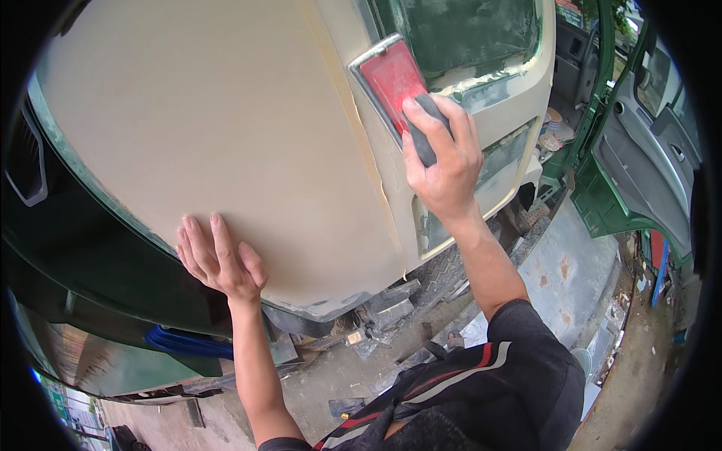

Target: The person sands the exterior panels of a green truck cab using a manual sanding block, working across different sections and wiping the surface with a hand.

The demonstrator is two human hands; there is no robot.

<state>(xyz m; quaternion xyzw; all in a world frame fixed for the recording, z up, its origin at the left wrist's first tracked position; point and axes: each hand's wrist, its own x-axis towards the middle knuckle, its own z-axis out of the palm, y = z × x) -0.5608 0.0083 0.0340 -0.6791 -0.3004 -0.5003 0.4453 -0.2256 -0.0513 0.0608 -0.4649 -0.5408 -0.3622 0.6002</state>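
My right hand (450,167) grips the dark handle of a red hand sanding block (389,81), fingers and thumb wrapped round it. The block lies tilted against the beige strip between the large panel and the window opening; its underside is hidden. On the lower left part of the beige-coated vehicle panel (248,128) rests my left hand (222,263), flat, fingers spread and holding nothing. A thin raised seam of tape or dried coating (361,128) runs down the panel just left of the block.
Green-tinted window glass (466,37) sits right of the block. An open green vehicle door (639,158) stands at the far right. Below are a grey sheet (568,270), scattered debris and concrete ground (331,376). A blue bundle (188,342) lies at lower left.
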